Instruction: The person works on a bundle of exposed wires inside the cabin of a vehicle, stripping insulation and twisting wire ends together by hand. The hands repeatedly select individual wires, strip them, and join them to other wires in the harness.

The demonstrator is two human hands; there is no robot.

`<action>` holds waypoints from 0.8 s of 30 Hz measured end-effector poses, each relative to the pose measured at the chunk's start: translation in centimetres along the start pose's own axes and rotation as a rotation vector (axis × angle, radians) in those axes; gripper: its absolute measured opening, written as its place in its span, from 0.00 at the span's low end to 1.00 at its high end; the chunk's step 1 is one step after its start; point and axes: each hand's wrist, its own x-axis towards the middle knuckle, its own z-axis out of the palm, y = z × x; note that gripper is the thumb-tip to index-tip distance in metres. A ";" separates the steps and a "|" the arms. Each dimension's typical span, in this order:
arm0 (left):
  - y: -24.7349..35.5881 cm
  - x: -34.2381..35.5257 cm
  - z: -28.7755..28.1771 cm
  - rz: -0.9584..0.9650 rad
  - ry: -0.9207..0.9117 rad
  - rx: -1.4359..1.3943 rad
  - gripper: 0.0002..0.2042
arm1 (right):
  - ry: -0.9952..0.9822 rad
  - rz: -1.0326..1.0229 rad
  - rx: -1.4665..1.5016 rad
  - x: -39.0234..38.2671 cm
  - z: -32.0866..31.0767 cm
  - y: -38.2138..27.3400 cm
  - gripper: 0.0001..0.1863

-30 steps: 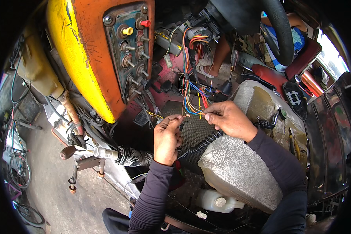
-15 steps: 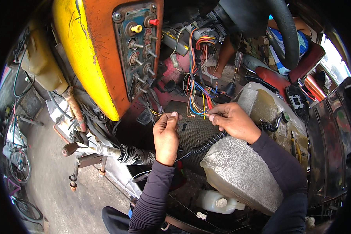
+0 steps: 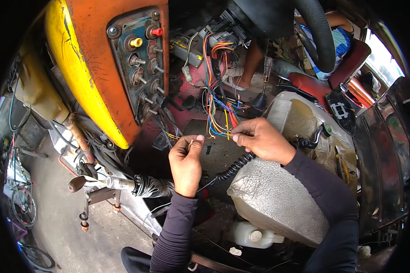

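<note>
My right hand (image 3: 265, 142) is closed in a pinch at the cut ends of a loose bundle of coloured wires (image 3: 214, 104). Blue, yellow and red strands run down to its fingertips. To the left, my left hand (image 3: 185, 166) is also closed, thumb pressed on the index finger; what it holds, if anything, I cannot make out. Thin wires with yellow ends (image 3: 172, 135) come up close behind its fingers. The bundle hangs from under the steering column (image 3: 228, 27), with a pale connector plug (image 3: 187, 73) beside it.
An orange and yellow console (image 3: 93, 54) with toggle switches stands at left. A black steering wheel (image 3: 318, 36) is above. A cracked silvery cover (image 3: 278, 200), a coiled black cable (image 3: 234, 168), a gear lever (image 3: 263, 86) and a plastic jug (image 3: 255, 235) lie around. Another person's leg (image 3: 250, 66) shows beyond.
The whole scene has shifted slightly left in the picture, with the hands. Both hands keep nearly the same pose, the right still at the wire ends.
</note>
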 end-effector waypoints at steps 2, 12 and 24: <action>0.1 0.0 0.0 0.019 -0.007 0.002 0.08 | 0.010 -0.017 0.008 0.0 0.1 0.0 0.10; 0.6 -0.3 0.2 0.052 0.022 -0.002 0.05 | -0.002 -0.006 -0.018 0.0 -0.1 -0.2 0.10; 0.3 -1.1 1.5 0.320 -0.006 0.270 0.09 | -0.047 0.020 0.024 0.0 -0.2 -0.3 0.09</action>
